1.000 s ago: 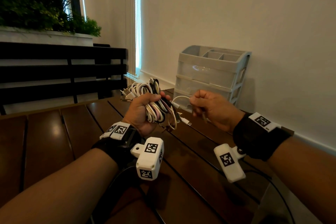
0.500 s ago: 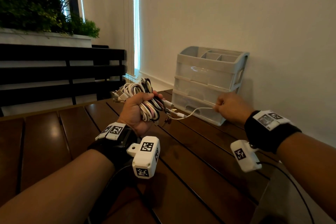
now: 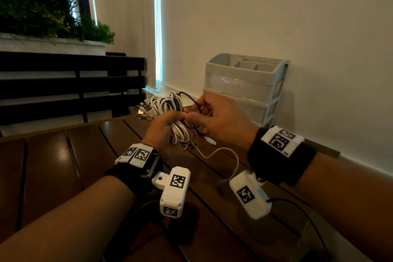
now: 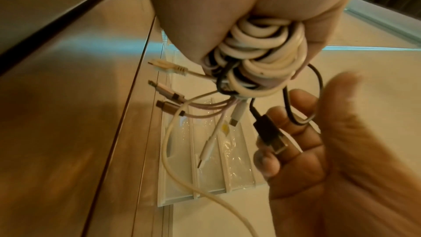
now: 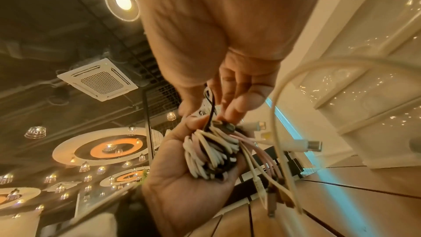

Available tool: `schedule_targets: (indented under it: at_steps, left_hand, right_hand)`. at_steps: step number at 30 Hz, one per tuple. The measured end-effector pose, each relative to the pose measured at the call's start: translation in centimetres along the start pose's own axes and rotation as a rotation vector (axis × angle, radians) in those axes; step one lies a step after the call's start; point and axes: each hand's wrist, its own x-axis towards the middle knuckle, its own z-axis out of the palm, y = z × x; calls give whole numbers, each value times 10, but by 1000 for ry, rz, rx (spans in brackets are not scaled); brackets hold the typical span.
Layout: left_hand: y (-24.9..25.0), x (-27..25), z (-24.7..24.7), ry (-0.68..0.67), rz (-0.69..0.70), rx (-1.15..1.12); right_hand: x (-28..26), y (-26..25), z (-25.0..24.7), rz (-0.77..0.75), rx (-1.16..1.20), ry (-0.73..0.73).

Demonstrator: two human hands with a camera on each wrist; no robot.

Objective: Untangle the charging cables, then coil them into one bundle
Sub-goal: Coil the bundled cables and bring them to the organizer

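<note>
My left hand (image 3: pixel 170 123) grips a coiled bundle of white, pink and black charging cables (image 3: pixel 168 104) above the wooden table. Several plugs stick out of the bundle's far left side (image 3: pixel 146 110). Right beside the bundle, my right hand (image 3: pixel 200 112) pinches a black cable (image 3: pixel 191 99) that loops out of the bundle's top. In the left wrist view the black cable's USB plug (image 4: pixel 271 136) lies across my right fingers (image 4: pixel 293 132). A loose white cable (image 3: pixel 223 152) hangs slack from the bundle (image 5: pixel 212 156) towards the table.
A grey plastic drawer organiser (image 3: pixel 244 83) stands against the wall just behind my right hand. The dark slatted wooden table (image 3: pixel 63 166) stretches left and towards me. A black bench back (image 3: pixel 63 87) and a planter (image 3: pixel 42 17) lie beyond its far edge.
My right hand had pulled the white cable out to the right, then released it and came back to the bundle. It now holds the black cable, and the white one hangs slack.
</note>
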Motion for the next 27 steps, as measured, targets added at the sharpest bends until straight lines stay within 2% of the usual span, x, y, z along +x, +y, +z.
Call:
schedule_targets:
  at_steps: [5, 8, 13, 17, 21, 24, 27]
  left_hand:
    - [0, -3, 8, 16, 22, -57]
    - [1, -7, 14, -41, 23, -83]
    - [5, -9, 13, -33, 41, -102]
    - [2, -12, 19, -42, 13, -77]
    - [1, -11, 17, -81, -3, -164]
    - [-1, -12, 17, -134, 5, -165]
    - [-1, -13, 17, -149, 5, -117]
  right_hand:
    - [8, 6, 2, 33, 187, 204]
    - [10, 7, 10, -5, 149, 159]
    - [13, 12, 14, -160, -86, 69]
    - [7, 18, 16, -192, -132, 115]
    - [6, 12, 14, -205, -197, 43]
    - [12, 3, 10, -156, -211, 35]
    - [18, -2, 1, 68, -17, 32]
